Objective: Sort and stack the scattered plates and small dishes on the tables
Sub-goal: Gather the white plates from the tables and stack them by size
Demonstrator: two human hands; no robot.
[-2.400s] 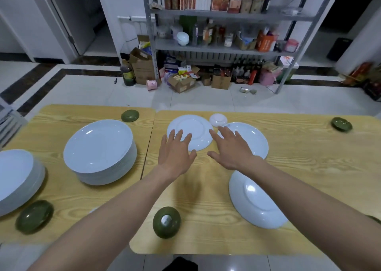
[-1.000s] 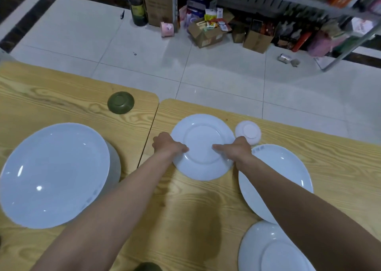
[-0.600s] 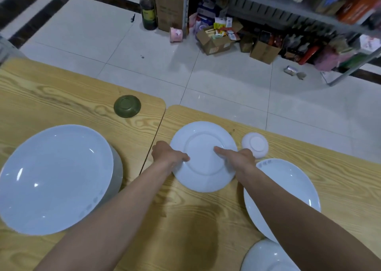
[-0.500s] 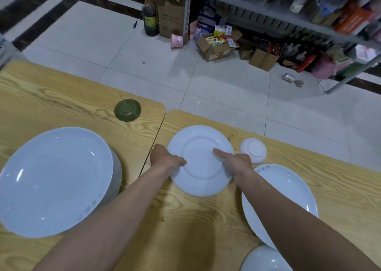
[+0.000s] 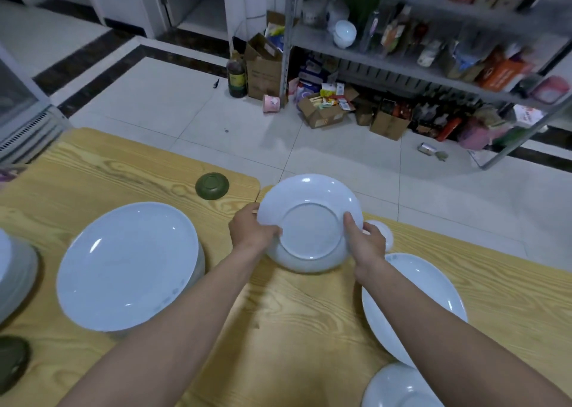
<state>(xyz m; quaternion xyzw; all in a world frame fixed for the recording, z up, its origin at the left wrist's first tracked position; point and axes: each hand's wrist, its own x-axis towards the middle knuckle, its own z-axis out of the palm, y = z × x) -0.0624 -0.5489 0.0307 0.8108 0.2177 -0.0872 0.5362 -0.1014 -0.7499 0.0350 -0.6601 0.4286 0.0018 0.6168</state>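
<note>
An upside-down white plate [image 5: 309,217] is raised off the right table and tilted, its foot ring facing me. My left hand [image 5: 250,230] grips its left rim and my right hand [image 5: 366,242] grips its right rim. A small white dish [image 5: 385,236] lies upside down just behind my right hand. On the left table stands a tall stack of white plates [image 5: 127,264]. A small green dish [image 5: 212,185] lies upside down near the left table's far corner.
A large white plate [image 5: 433,301] and another upside-down plate [image 5: 399,388] lie on the right table [image 5: 297,326]. A second plate stack [image 5: 12,276] and a green dish [image 5: 10,363] sit at the far left. Beyond the tables are tiled floor, boxes and a metal shelf [image 5: 433,75].
Both hands closed on the plate's rims and lifted it off the table, tilting it toward me. The camera view rose to show more of the floor and shelf.
</note>
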